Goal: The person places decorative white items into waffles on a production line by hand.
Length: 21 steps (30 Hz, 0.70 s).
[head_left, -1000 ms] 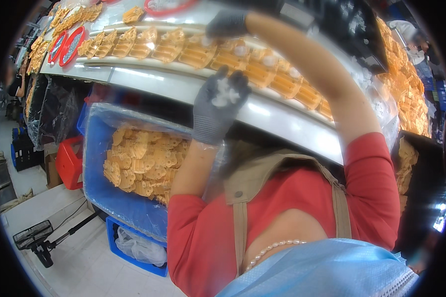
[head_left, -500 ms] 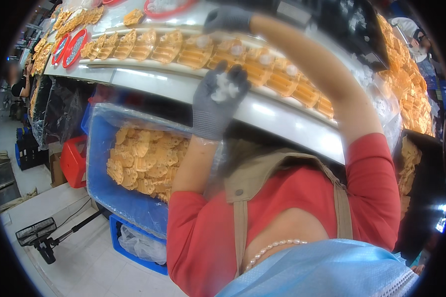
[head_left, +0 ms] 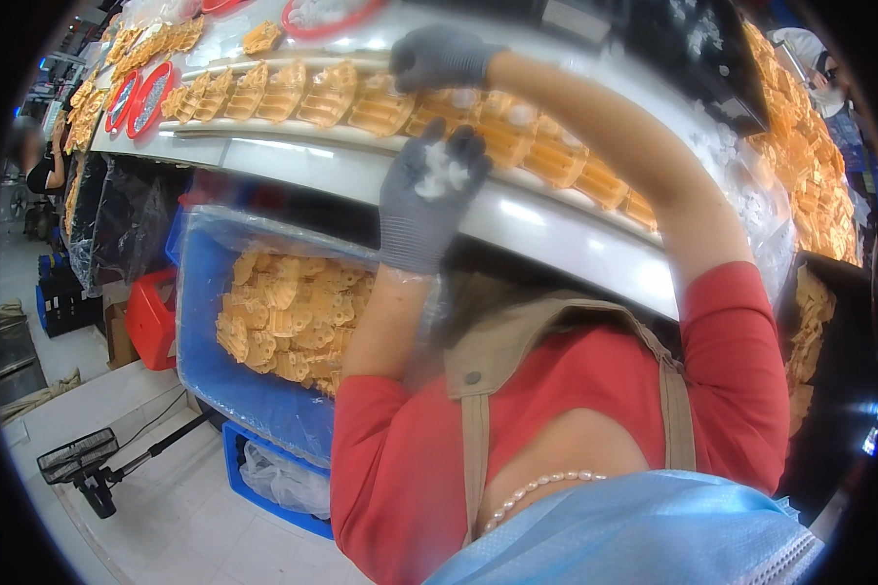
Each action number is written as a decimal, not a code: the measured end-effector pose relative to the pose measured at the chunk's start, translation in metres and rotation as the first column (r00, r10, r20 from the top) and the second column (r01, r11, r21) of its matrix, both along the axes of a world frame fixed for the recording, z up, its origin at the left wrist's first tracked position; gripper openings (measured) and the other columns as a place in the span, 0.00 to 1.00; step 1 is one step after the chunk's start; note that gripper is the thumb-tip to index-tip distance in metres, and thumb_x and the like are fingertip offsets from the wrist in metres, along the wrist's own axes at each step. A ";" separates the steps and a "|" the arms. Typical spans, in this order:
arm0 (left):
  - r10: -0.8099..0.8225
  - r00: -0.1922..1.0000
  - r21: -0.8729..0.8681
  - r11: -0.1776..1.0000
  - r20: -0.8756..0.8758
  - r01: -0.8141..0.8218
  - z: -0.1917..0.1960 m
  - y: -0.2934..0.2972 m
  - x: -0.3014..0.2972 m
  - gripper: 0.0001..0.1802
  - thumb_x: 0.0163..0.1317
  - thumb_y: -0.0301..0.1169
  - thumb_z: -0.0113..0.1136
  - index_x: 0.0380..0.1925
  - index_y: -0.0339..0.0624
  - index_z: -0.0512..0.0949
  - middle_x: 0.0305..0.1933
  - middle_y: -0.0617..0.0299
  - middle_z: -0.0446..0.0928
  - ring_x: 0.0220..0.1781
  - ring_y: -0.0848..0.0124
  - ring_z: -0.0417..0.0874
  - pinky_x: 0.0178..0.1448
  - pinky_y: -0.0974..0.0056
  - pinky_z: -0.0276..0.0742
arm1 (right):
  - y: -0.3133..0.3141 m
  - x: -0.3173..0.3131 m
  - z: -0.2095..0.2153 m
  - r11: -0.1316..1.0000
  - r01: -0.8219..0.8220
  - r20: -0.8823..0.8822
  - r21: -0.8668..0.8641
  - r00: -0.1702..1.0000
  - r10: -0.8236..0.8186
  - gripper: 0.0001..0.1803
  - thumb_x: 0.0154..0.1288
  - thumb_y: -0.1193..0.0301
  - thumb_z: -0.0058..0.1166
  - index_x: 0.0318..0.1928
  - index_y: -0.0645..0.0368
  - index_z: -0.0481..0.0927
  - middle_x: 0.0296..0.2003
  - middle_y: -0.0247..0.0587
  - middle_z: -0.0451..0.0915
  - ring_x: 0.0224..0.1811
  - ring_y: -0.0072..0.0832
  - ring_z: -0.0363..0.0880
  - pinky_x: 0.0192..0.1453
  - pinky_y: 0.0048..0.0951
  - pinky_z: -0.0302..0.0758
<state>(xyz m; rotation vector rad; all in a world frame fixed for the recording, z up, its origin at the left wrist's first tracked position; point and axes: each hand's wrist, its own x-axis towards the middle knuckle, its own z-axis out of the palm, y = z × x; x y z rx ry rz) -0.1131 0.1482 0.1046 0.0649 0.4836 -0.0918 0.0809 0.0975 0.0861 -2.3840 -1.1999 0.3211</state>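
Note:
My left hand (head_left: 427,195), in a grey glove, is raised palm-up at the white table's edge (head_left: 517,210) and cups a small heap of white parts (head_left: 445,175). My right hand (head_left: 439,57), also grey-gloved, reaches over the table. Its fingers curl down onto a row of orange plastic pieces (head_left: 293,93) that runs across the tabletop. What lies under those fingers is hidden. Both forearms are bare below red sleeves.
A blue bin (head_left: 215,370) lined with clear plastic holds several orange pieces below the table. A red crate (head_left: 151,317) stands to its left. Red-rimmed trays (head_left: 151,97) and more orange pieces (head_left: 810,146) lie on the table. Another person (head_left: 44,166) stands far left.
Both hands stay in nearly the same places. The right hand has sunk slightly onto the orange row, and the left hand has risen a little.

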 end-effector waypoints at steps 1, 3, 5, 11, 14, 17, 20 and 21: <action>0.001 1.000 -0.011 1.000 -0.005 -0.001 -0.003 0.002 0.000 0.17 0.66 0.35 0.47 0.51 0.38 0.69 0.46 0.46 0.72 0.51 0.55 0.73 0.60 0.50 0.70 | 0.001 -0.003 0.003 1.000 -0.002 -0.004 -0.004 1.000 0.002 0.16 0.53 0.57 0.59 0.39 0.52 0.83 0.33 0.41 0.83 0.34 0.35 0.81 0.44 0.33 0.74; 0.018 0.999 -0.044 0.999 0.050 -0.016 -0.012 0.007 0.003 0.16 0.66 0.35 0.47 0.50 0.38 0.70 0.47 0.47 0.72 0.51 0.55 0.73 0.59 0.50 0.70 | -0.002 -0.007 0.011 0.992 0.068 -0.083 0.107 0.995 -0.059 0.14 0.58 0.58 0.57 0.40 0.51 0.83 0.34 0.39 0.83 0.35 0.31 0.81 0.44 0.32 0.74; 0.046 0.994 -0.085 0.996 0.098 -0.038 -0.030 0.008 0.002 0.16 0.66 0.36 0.48 0.49 0.39 0.71 0.47 0.47 0.72 0.51 0.55 0.73 0.59 0.50 0.70 | -0.018 -0.026 0.019 0.992 0.009 -0.121 0.128 0.993 0.006 0.13 0.60 0.59 0.56 0.39 0.52 0.83 0.34 0.38 0.83 0.36 0.29 0.81 0.45 0.32 0.75; 0.145 0.965 -0.048 0.989 0.217 -0.138 -0.057 0.008 0.014 0.20 0.66 0.36 0.47 0.53 0.35 0.70 0.50 0.49 0.74 0.52 0.60 0.75 0.60 0.49 0.70 | -0.073 -0.080 0.030 0.982 -0.148 -0.233 0.114 0.957 0.171 0.15 0.60 0.64 0.58 0.47 0.56 0.80 0.37 0.40 0.81 0.36 0.29 0.79 0.46 0.30 0.77; 0.080 0.970 0.047 0.995 0.228 -0.093 -0.050 -0.013 0.017 0.21 0.67 0.36 0.46 0.54 0.34 0.69 0.50 0.48 0.74 0.52 0.58 0.75 0.59 0.50 0.71 | -0.100 -0.088 0.025 0.991 -0.091 -0.179 0.102 0.978 0.109 0.17 0.59 0.64 0.59 0.47 0.57 0.79 0.36 0.41 0.80 0.37 0.30 0.78 0.45 0.30 0.76; 0.062 0.980 0.100 0.992 0.187 -0.082 -0.046 -0.045 0.022 0.19 0.65 0.31 0.48 0.53 0.33 0.70 0.46 0.47 0.71 0.45 0.60 0.74 0.55 0.57 0.73 | -0.130 -0.088 0.023 0.993 0.001 -0.188 0.115 0.982 0.021 0.17 0.58 0.63 0.58 0.46 0.57 0.79 0.36 0.42 0.80 0.38 0.30 0.78 0.47 0.31 0.75; 0.013 0.973 -0.028 1.000 0.232 -0.006 -0.051 -0.066 0.025 0.20 0.62 0.27 0.53 0.53 0.32 0.70 0.45 0.49 0.73 0.43 0.63 0.75 0.53 0.61 0.75 | -0.161 -0.087 0.032 0.993 0.094 -0.290 0.065 0.954 -0.071 0.16 0.59 0.64 0.58 0.45 0.56 0.81 0.36 0.41 0.81 0.38 0.29 0.78 0.47 0.30 0.75; 0.008 0.972 -0.028 1.000 0.233 -0.002 -0.049 -0.076 0.025 0.20 0.62 0.27 0.53 0.53 0.32 0.70 0.45 0.49 0.73 0.43 0.63 0.75 0.53 0.61 0.75 | -0.172 -0.087 0.035 0.989 0.143 -0.376 0.022 0.918 -0.124 0.14 0.59 0.64 0.58 0.44 0.56 0.81 0.36 0.41 0.81 0.37 0.28 0.78 0.47 0.29 0.75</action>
